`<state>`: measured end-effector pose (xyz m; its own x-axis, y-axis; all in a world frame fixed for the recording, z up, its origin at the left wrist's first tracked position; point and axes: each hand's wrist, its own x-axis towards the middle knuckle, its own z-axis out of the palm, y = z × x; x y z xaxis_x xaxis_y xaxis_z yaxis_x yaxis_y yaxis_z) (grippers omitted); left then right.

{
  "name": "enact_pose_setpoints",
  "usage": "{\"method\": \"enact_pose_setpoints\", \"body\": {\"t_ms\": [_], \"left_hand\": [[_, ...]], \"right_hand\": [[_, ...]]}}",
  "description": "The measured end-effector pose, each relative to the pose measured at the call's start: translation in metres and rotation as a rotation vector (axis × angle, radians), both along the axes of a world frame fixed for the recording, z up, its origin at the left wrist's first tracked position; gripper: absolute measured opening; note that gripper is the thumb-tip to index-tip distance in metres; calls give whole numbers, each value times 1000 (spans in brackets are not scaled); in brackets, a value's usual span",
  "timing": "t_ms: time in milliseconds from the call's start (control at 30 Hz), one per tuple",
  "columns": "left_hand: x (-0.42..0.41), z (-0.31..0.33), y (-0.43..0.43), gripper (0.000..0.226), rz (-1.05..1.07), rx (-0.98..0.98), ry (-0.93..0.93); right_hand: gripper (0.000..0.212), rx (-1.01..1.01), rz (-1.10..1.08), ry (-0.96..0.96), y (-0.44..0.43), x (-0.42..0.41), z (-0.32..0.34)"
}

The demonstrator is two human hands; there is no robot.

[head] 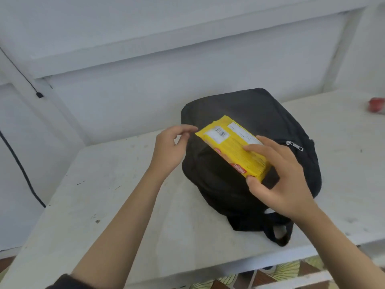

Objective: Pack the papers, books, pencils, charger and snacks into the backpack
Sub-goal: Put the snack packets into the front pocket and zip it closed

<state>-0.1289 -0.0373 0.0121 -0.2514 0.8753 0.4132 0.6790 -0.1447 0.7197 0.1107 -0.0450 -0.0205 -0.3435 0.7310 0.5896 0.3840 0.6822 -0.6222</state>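
A black backpack (245, 113) lies flat on the white table (108, 195), its carry handle toward me and a silver zipper pull (294, 145) on its right side. My right hand (279, 180) grips the near end of a yellow snack packet (231, 147) and holds it over the middle of the backpack. My left hand (170, 147) hovers at the backpack's left edge, fingers apart and curled, fingertips close to the packet's far corner. It holds nothing. I cannot tell whether the backpack's main compartment is open.
A red object (376, 104) lies blurred at the far right of the table. A black cable (18, 163) hangs along the white wall at left. The table's front edge is near me, with patterned floor (287, 270) below it.
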Motion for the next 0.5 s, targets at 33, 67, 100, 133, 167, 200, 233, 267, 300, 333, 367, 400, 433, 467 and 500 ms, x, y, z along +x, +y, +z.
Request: {"method": "enact_pose_setpoints", "body": {"t_ms": [33,67,100,133,167,200,233,267,300,333,367,400,433,467,500], "left_hand": [[6,3,7,32,-29,-9,8],[12,6,14,37,-63,-14,14],[18,10,21,39,-101,-17,17],[24,14,27,37,-141,-28,24],[30,18,32,33,-184,-55,42],[35,21,37,26,-229,-93,77],[39,24,42,21,-275,-133,129],[43,25,46,21,-318,-172,197],[45,26,49,25,-355,-208,272],[47,26,52,31,-384,-238,347],[49,26,54,35,-405,-257,416],[50,25,57,39,-420,-270,474],[50,25,59,42,-431,-285,516],[49,24,60,44,-438,-304,538],[49,23,60,46,-442,-327,549]], "right_hand": [[49,-10,3,0,0,9,-4],[49,-26,6,-1,-1,17,-8],[49,-43,7,-2,-1,24,-11],[49,-55,6,-3,-2,29,-14],[49,-61,3,-9,-2,34,-16],[49,-61,1,-24,-1,38,-18],[50,-58,0,-46,-1,41,-20],[50,-52,1,-74,0,43,-21],[51,-44,3,-103,1,46,-22],[52,-34,7,-132,1,48,-23],[52,-26,9,-158,2,50,-24],[52,-22,10,-180,2,52,-24],[52,-22,7,-196,1,54,-24],[52,-25,3,-209,1,56,-24],[52,-25,-2,-219,0,58,-24]]}}
